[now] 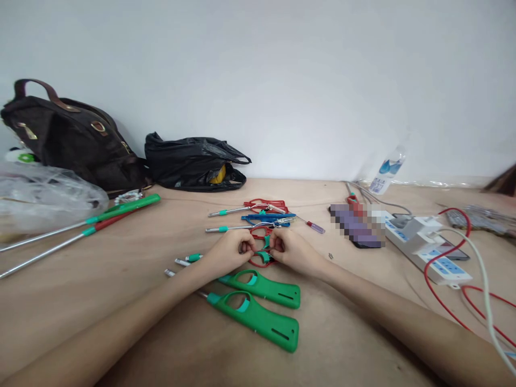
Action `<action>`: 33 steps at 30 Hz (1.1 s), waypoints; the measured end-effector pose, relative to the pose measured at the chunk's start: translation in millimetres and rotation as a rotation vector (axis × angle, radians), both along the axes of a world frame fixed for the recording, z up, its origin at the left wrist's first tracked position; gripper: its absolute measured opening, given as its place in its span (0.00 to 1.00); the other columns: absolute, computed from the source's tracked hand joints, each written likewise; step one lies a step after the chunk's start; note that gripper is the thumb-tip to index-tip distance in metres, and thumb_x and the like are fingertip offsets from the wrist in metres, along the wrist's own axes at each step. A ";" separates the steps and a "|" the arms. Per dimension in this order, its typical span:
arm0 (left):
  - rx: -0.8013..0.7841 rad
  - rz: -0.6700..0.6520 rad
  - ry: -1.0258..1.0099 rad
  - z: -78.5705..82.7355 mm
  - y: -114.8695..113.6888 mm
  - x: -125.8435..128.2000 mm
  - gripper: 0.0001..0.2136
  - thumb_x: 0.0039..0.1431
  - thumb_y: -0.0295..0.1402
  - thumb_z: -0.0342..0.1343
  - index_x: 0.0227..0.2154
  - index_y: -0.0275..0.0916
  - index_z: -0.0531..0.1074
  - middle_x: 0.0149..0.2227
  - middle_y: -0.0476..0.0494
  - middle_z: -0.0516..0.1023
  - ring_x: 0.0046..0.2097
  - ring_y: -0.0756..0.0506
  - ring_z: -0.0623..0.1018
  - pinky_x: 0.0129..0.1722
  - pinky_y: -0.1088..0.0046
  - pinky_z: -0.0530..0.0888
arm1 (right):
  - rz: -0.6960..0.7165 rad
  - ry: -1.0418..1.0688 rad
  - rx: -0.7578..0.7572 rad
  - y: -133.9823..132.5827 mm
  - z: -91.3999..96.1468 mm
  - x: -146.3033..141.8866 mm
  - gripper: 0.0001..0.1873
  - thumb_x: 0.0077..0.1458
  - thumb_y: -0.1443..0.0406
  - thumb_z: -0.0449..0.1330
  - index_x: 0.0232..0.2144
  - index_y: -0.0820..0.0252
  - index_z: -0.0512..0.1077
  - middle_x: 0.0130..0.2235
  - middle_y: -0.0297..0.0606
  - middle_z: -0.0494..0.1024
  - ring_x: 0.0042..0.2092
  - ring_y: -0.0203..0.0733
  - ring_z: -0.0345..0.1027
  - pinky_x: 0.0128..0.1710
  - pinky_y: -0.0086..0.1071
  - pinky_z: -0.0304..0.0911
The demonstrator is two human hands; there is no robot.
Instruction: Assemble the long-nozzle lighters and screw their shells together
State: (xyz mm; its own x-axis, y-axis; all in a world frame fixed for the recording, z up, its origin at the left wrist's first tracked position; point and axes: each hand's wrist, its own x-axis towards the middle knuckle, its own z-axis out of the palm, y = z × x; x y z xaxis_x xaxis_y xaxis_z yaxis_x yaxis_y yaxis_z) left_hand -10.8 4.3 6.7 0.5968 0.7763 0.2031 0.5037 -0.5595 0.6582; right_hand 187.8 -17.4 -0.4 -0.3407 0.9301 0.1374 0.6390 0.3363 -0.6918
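Left hand (242, 244) and right hand (287, 247) are pretty much face to face, fingers curled in narrow at a red lighter (264, 257) between them; can't really tell if either's actually gripping it. Two green lighters (258, 321) lie on the near side, blue lighter (268, 218) just beyond, screwdriver (315, 227) off right.

Diffuse light casts soft-edged shadows, and the frame edges look stretched.

No readable words or numbers, blue drop-shaped graphic (389, 167) on the clear plastic bottle (387, 172), small print (377, 185) beneath too blurred to read
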 end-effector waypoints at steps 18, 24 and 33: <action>0.028 -0.048 0.065 6.5 0.3 -8.2 0.07 0.57 0.29 0.51 0.30 0.37 0.75 0.32 0.46 0.76 0.35 0.46 0.74 0.35 0.73 0.69 | 0.000 0.161 0.034 9.2 -5.3 15.7 0.04 0.53 0.71 0.57 0.29 0.59 0.65 0.25 0.30 0.69 0.26 0.34 0.60 0.25 0.28 0.55; 0.103 -0.037 0.010 17.4 6.3 -14.0 0.08 0.59 0.29 0.49 0.32 0.36 0.74 0.34 0.45 0.76 0.37 0.46 0.74 0.36 0.73 0.69 | 0.019 -0.241 0.391 21.7 -4.4 37.9 0.08 0.57 0.70 0.58 0.40 0.59 0.72 0.42 0.42 0.74 0.46 0.46 0.65 0.47 0.42 0.58; 0.107 -0.153 0.153 25.7 13.0 -29.6 0.06 0.56 0.31 0.53 0.28 0.37 0.75 0.31 0.48 0.78 0.34 0.48 0.74 0.33 0.75 0.67 | 0.005 -0.332 0.435 22.7 -11.5 37.9 0.07 0.53 0.75 0.59 0.32 0.59 0.69 0.41 0.40 0.72 0.45 0.46 0.62 0.45 0.40 0.58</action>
